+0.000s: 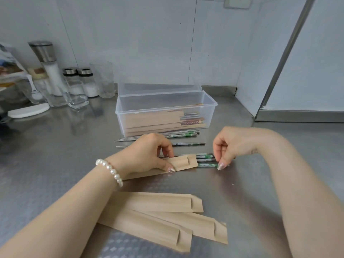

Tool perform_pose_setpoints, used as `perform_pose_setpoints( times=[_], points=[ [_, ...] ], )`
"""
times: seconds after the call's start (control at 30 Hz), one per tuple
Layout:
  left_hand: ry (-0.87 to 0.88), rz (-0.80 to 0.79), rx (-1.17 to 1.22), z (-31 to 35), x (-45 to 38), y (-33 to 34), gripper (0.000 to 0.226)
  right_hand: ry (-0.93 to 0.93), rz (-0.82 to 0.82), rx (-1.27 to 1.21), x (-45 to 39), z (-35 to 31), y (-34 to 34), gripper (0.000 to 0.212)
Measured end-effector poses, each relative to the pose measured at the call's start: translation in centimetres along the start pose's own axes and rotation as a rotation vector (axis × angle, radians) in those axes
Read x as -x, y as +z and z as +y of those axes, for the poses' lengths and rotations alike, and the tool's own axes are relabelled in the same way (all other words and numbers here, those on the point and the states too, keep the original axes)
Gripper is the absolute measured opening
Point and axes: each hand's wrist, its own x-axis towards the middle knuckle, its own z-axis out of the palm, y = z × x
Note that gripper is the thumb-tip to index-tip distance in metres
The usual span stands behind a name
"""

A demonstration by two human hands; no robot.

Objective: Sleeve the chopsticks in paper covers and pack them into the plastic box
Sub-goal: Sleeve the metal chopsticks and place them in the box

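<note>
Left hand [147,153]: pinches paper cover [183,162]
Right hand [236,144]: pinches chopsticks [205,160] sticking out its right end
Plastic box [212,106]: far, lid open

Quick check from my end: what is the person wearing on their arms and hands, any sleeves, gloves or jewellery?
No gloves or sleeves in view; both forearms are bare. The left hand has a white pearl bracelet around its wrist. The right hand wears no visible jewellery. The fingernails on both hands carry glittery, pale polish.
</note>
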Motion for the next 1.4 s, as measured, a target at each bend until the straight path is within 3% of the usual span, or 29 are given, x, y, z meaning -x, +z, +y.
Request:
perform_pose_setpoints(
  times=[0.43, 0.6, 0.7, 0.8, 0.93, 1.0, 1.07, 1.17, 1.4],
  points=[
    [-0.008, 0.078, 0.11, 0.4, 0.4, -0.6, 0.02, -0.031, 0.025, 0.061, 0.0, -0.3, 0.0, 0.013],
    [-0.036, 0.138, 0.174, 0.2, 0.6, -1.5, 0.017, -0.101, 0.085, -0.16, 1.2, -0.6, -0.6, 0.006],
    [-0.005, 0.244, 0.201, 0.3, 0.7, -1.4, 0.018, -0.259, 0.264, -0.434, 0.9, -1.1, -0.5, 0.011],
    [0.041, 0.35, 0.24, 0.3, 0.7, -1.5, 0.024, -0.393, 0.451, -0.888, -0.6, -1.4, -0.1, 0.022],
    [0.02, 0.443, 0.17, -0.1, 0.3, -1.8, 0.019, -0.43, 0.563, -1.416, -2.4, -1.6, 0.5, 0.019],
    [-0.018, 0.433, 0.232, -0.2, 0.2, -1.8, 0.007, -0.382, 0.662, -1.496, -2.8, -1.2, 0.5, 0.024],
    [-0.058, 0.405, 0.28, -0.1, 0.4, -1.8, 0.025, -0.334, 0.772, -1.514, -3.0, -0.8, 0.4, 0.022],
    [-0.138, 0.373, 0.166, 0.1, 0.5, -1.8, 0.044, -0.271, 0.918, -1.527, -3.1, 0.0, 0.1, 0.024],
    [-0.046, 0.38, -0.016, -0.5, 0.4, -1.1, 0.02, -0.136, 1.305, -1.599, -2.6, 1.7, -1.1, 0.032]
  ],
)
